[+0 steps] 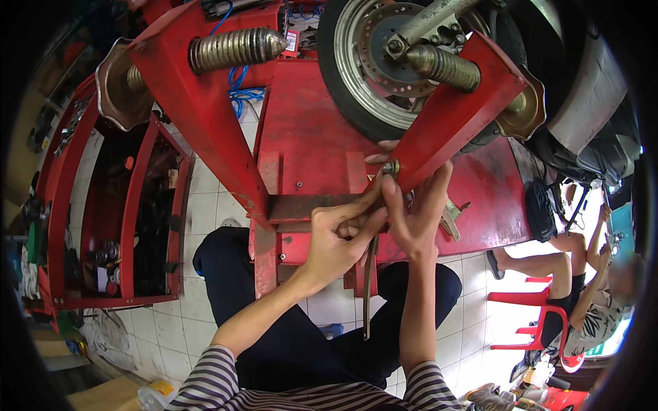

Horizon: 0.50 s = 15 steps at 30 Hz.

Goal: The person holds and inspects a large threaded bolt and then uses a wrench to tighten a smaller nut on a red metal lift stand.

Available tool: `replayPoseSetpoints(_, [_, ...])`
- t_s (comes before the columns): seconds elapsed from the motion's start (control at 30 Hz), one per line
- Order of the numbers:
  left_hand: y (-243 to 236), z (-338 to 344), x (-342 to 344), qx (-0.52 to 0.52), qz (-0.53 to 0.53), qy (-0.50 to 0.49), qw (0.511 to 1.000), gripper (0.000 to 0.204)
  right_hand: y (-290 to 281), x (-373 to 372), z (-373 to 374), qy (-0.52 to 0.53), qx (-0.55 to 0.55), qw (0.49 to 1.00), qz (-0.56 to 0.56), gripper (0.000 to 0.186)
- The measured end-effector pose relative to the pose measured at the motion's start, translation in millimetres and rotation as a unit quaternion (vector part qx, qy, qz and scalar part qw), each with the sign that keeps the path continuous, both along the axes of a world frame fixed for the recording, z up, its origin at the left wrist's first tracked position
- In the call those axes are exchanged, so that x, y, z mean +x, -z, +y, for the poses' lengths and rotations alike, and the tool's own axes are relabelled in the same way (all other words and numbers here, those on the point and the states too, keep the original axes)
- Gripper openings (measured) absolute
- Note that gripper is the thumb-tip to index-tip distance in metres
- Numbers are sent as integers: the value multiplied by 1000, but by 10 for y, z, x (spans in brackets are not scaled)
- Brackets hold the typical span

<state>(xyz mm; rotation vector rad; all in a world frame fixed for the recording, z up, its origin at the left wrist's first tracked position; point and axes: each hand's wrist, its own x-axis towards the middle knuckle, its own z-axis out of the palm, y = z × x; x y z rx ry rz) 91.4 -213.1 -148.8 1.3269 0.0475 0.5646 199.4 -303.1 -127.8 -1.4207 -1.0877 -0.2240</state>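
My left hand point(336, 236) is closed, its fingers curled and its index finger reaching up to a bolt point(391, 167) on the right-hand red post point(439, 127). A long, narrow, flat metal bar point(370, 291) hangs down from between my hands, apparently gripped by the left; its upper end is hidden. Around the lower part of that post goes my right hand point(417, 219). Its thumb lies just under the bolt, and fingertips show past the post's far edge. Behind the right hand, a brass-coloured metal bracket point(450, 220) rests on the red platform point(301, 123).
Thick threaded screws pass through the left red post point(205, 130) and the right one. Beyond stands a motorcycle wheel point(373, 68) with its brake disc. A red tool cart point(127, 226) is at left. A seated person point(582, 288) is at right by a red chair point(528, 308).
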Motion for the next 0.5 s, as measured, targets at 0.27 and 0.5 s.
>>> replayPoseSetpoints(0.27, [64, 50, 11, 36, -23, -15, 999, 47, 102, -18, 54, 159, -12, 971, -176, 87])
replayPoseSetpoints(0.5, [36, 38, -5, 97, -4, -40, 994, 44, 96, -103, 87, 283, 63, 929, -228, 99])
